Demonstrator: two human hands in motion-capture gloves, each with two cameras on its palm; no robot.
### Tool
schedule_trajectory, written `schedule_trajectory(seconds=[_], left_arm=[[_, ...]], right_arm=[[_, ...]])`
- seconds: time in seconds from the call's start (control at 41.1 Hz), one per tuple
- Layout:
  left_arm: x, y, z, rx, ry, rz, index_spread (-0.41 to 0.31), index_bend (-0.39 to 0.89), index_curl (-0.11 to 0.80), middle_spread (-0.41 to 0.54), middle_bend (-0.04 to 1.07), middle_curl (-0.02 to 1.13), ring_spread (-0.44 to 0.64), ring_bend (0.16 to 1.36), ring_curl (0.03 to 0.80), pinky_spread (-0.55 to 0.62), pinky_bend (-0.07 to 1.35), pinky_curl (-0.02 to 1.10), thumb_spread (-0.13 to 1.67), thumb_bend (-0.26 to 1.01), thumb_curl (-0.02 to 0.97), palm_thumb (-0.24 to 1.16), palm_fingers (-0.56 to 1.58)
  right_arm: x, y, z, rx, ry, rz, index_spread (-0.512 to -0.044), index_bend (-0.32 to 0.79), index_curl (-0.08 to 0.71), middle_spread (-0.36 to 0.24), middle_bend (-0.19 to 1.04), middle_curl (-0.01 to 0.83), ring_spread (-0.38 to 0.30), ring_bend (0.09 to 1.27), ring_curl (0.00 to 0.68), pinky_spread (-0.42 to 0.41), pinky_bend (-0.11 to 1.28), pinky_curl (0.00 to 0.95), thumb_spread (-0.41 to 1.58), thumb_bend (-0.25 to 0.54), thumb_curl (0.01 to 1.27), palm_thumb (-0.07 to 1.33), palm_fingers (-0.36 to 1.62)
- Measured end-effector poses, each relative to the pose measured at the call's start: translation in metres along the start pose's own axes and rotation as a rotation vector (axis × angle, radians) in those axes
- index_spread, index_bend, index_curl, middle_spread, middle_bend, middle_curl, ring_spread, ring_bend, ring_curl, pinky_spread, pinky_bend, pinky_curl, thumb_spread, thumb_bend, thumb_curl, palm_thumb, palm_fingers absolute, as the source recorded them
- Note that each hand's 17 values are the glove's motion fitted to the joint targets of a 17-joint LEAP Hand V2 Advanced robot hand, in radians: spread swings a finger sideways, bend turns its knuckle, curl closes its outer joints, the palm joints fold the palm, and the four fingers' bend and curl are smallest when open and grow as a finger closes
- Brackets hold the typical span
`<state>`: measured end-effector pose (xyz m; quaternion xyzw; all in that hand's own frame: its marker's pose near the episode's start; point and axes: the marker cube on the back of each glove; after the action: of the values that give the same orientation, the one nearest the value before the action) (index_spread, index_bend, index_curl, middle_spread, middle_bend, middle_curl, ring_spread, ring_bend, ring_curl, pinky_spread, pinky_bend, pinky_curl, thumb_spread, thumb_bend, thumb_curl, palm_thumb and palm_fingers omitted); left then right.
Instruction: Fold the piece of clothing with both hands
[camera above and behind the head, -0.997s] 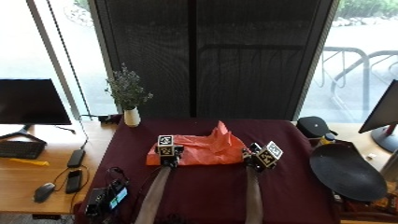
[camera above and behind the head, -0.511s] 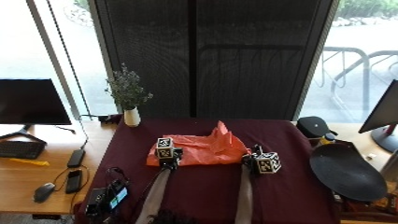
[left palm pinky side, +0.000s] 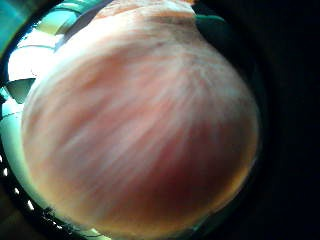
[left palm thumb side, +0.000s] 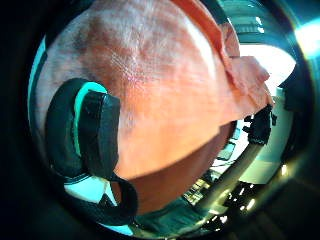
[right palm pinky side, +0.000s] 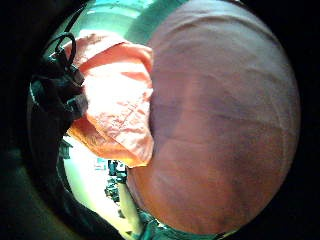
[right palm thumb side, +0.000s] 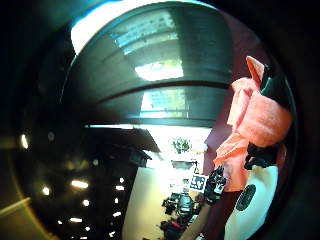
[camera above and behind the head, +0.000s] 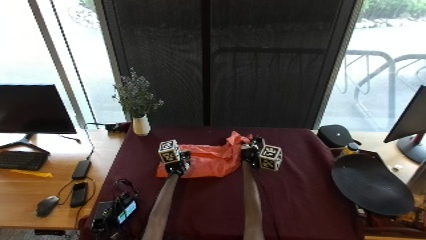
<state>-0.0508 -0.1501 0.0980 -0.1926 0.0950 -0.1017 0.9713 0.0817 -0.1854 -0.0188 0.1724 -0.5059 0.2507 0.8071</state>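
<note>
An orange garment (camera above and behind the head: 203, 161) lies bunched on the dark red tablecloth (camera above and behind the head: 299, 200), with a raised peak at its far right end. My left hand (camera above and behind the head: 176, 163) is at the garment's near left corner; in the left thumb side palm view its thumb (left palm thumb side: 95, 134) curls over the cloth (left palm thumb side: 165, 90). My right hand (camera above and behind the head: 253, 152) is at the garment's right end, just below the peak. Its fingers (right palm thumb side: 261, 154) pinch the orange cloth (right palm thumb side: 262, 117), and a fold of it (right palm pinky side: 117, 105) hangs beside that palm.
A white vase with a plant (camera above and behind the head: 140, 122) stands at the table's far left corner. A black round dish (camera above and behind the head: 369, 182) and a black cap (camera above and behind the head: 336, 135) lie to the right. A small device with cables (camera above and behind the head: 116, 212) sits at the near left edge.
My right hand has moved left and farther over the table, bringing the garment's right end inward, so the cloth looks narrower. The left hand has stayed in place.
</note>
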Motion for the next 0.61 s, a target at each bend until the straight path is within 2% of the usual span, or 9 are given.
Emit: schedule_trajectory(seconds=[0.097, 0.17, 0.268, 0.341, 0.414, 0.486, 0.535, 0.608], left_arm=[[-0.005, 0.008, -0.043, 0.074, 0.095, 0.025, -0.118, 0.15, 0.385, 0.009, 0.18, 0.38, 0.27, 0.47, 0.34, 0.35, 0.51, 0.33, 1.49, 0.02, 0.196, 0.19, 0.27], [-0.009, 0.02, -0.084, 0.171, 0.138, 0.059, -0.115, 0.15, 0.381, 0.007, 0.19, 0.38, 0.27, 0.49, 0.342, 0.35, 0.51, 0.33, 1.49, 0.04, 0.208, 0.23, 0.28], [-0.022, 0.039, -0.133, 0.302, 0.128, 0.039, -0.112, 0.14, 0.376, 0.002, 0.19, 0.38, 0.26, 0.5, 0.342, 0.34, 0.5, 0.33, 1.49, 0.05, 0.22, 0.26, 0.3], [-0.036, 0.048, -0.158, 0.388, 0.128, 0.025, -0.115, 0.14, 0.372, -0.005, 0.2, 0.38, 0.25, 0.51, 0.343, 0.34, 0.5, 0.33, 1.5, 0.06, 0.227, 0.29, 0.32], [-0.048, 0.053, -0.173, 0.463, 0.136, 0.023, -0.115, 0.15, 0.37, -0.009, 0.21, 0.39, 0.24, 0.51, 0.341, 0.33, 0.49, 0.33, 1.5, 0.07, 0.236, 0.31, 0.34], [-0.056, 0.061, -0.179, 0.487, 0.151, 0.035, -0.117, 0.14, 0.368, -0.019, 0.22, 0.4, 0.23, 0.51, 0.34, 0.32, 0.48, 0.33, 1.5, 0.08, 0.244, 0.34, 0.36], [-0.069, 0.051, -0.172, 0.49, 0.155, 0.027, -0.122, 0.14, 0.367, -0.021, 0.21, 0.4, 0.22, 0.51, 0.341, 0.32, 0.47, 0.33, 1.51, 0.09, 0.247, 0.35, 0.37], [-0.084, 0.039, -0.165, 0.523, 0.155, 0.013, -0.124, 0.15, 0.367, -0.024, 0.21, 0.4, 0.21, 0.51, 0.34, 0.31, 0.46, 0.33, 1.51, 0.09, 0.253, 0.37, 0.37]], right_arm=[[-0.045, 0.01, 0.037, -0.055, -0.115, -0.307, -0.177, 0.18, 0.272, -0.028, 0.16, 0.435, -0.139, 0.48, 0.386, -0.162, 0.55, 0.344, 0.86, 0.159, 0.53, 1.14, 1.03], [-0.08, 0.033, 0.067, -0.132, -0.172, -0.49, -0.179, 0.17, 0.29, -0.032, 0.16, 0.432, -0.143, 0.46, 0.387, -0.156, 0.53, 0.34, 0.83, 0.146, 0.55, 1.16, 1.03], [-0.095, 0.066, 0.107, -0.205, -0.038, -0.491, -0.182, 0.16, 0.304, -0.04, 0.15, 0.426, -0.146, 0.45, 0.391, -0.152, 0.52, 0.342, 0.8, 0.129, 0.56, 1.17, 1.03], [-0.099, 0.098, 0.148, -0.329, 0.008, -0.456, -0.189, 0.16, 0.314, -0.044, 0.16, 0.425, -0.149, 0.44, 0.393, -0.147, 0.5, 0.34, 0.78, 0.12, 0.57, 1.19, 1.01], [-0.096, 0.126, 0.188, -0.43, 0.076, -0.476, -0.191, 0.15, 0.323, -0.046, 0.16, 0.424, -0.151, 0.44, 0.396, -0.145, 0.49, 0.342, 0.77, 0.11, 0.58, 1.2, 1.0], [-0.089, 0.141, 0.226, -0.444, 0.174, -0.664, -0.198, 0.15, 0.329, -0.048, 0.16, 0.422, -0.153, 0.44, 0.4, -0.132, 0.46, 0.339, 0.76, 0.104, 0.59, 1.22, 0.99], [-0.082, 0.156, 0.254, -0.474, 0.227, -0.783, -0.2, 0.14, 0.333, -0.048, 0.17, 0.424, -0.154, 0.43, 0.401, -0.127, 0.45, 0.34, 0.76, 0.099, 0.59, 1.22, 0.99], [-0.068, 0.175, 0.285, -0.513, 0.321, -0.841, -0.202, 0.14, 0.337, -0.049, 0.17, 0.424, -0.155, 0.43, 0.405, -0.118, 0.44, 0.34, 0.76, 0.099, 0.6, 1.24, 0.98]])
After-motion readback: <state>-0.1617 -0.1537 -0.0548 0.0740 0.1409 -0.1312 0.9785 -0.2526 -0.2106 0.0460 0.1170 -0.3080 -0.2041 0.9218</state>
